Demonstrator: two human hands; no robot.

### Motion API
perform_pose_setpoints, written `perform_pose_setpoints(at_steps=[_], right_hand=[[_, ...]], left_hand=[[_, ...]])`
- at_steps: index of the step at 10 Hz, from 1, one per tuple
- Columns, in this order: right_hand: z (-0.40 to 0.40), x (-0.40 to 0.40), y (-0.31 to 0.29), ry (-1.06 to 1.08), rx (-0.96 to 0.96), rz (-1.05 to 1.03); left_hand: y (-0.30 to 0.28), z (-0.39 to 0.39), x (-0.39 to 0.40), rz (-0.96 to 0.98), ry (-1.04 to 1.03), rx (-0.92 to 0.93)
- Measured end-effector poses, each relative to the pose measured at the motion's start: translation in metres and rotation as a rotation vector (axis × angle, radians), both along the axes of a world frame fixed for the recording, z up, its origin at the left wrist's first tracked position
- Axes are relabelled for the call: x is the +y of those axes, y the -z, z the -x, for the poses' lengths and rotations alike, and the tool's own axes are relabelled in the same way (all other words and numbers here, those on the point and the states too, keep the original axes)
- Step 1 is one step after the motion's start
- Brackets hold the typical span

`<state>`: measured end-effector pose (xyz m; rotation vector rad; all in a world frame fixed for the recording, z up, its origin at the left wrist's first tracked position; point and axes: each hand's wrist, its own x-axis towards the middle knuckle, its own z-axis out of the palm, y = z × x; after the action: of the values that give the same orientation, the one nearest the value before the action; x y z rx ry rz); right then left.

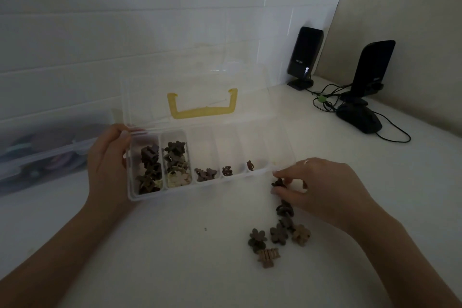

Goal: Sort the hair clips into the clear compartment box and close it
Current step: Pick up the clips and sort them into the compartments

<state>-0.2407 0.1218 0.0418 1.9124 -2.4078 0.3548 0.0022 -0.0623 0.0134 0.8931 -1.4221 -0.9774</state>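
The clear compartment box (190, 190) lies open on the white table, its lid (195, 87) with a yellow handle standing up behind. The two left compartments hold several dark and cream hair clips; three further ones hold a few small brown clips each. My left hand (107, 165) grips the box's left end. My right hand (322, 187) pinches a small dark clip (278, 182) just off the box's front right corner. A loose pile of flower-shaped clips (277, 232) lies on the table below that hand.
A second clear storage box (37, 155) sits at the left against the tiled wall. Two black speakers (303, 57) and a black mouse (358, 117) with tangled cables stand at the back right corner.
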Motion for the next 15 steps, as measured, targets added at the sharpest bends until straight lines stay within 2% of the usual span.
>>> perform_pose_setpoints(at_steps=[2,3,4,5,6,7,8,10,11,13,15], right_hand=[[-0.006,-0.004,0.000,-0.022,-0.130,-0.047],[-0.011,-0.006,0.001,-0.086,-0.292,-0.011],[-0.016,-0.005,0.001,-0.134,-0.434,0.090],[-0.021,-0.004,-0.001,-0.171,-0.511,0.205],[-0.028,-0.004,-0.004,-0.228,-0.563,0.358],[-0.036,-0.009,-0.005,-0.199,-0.603,0.559],[-0.042,-0.021,-0.004,-0.174,-0.508,0.684],[-0.041,-0.034,0.018,-0.253,-0.309,0.526],[-0.033,-0.027,0.017,-0.246,-0.341,0.614],[-0.031,-0.025,0.016,-0.186,-0.222,0.646],[-0.040,-0.024,0.021,-0.205,0.071,0.400]], left_hand=[[0.000,0.001,-0.001,0.022,-0.004,-0.017],[0.001,0.002,-0.002,0.026,-0.029,-0.007],[0.002,0.002,-0.003,0.031,-0.026,-0.036],[0.002,0.003,-0.003,0.061,-0.018,-0.054],[0.004,0.004,0.003,0.065,-0.013,0.005],[0.003,0.004,0.005,0.145,0.030,-0.039],[0.002,0.004,0.006,0.199,0.080,-0.030],[0.005,0.005,0.006,0.189,0.086,-0.009],[0.005,0.005,0.006,0.182,0.109,0.017],[0.007,0.004,0.006,0.174,0.104,0.048],[0.008,0.003,0.007,0.209,0.091,0.047]])
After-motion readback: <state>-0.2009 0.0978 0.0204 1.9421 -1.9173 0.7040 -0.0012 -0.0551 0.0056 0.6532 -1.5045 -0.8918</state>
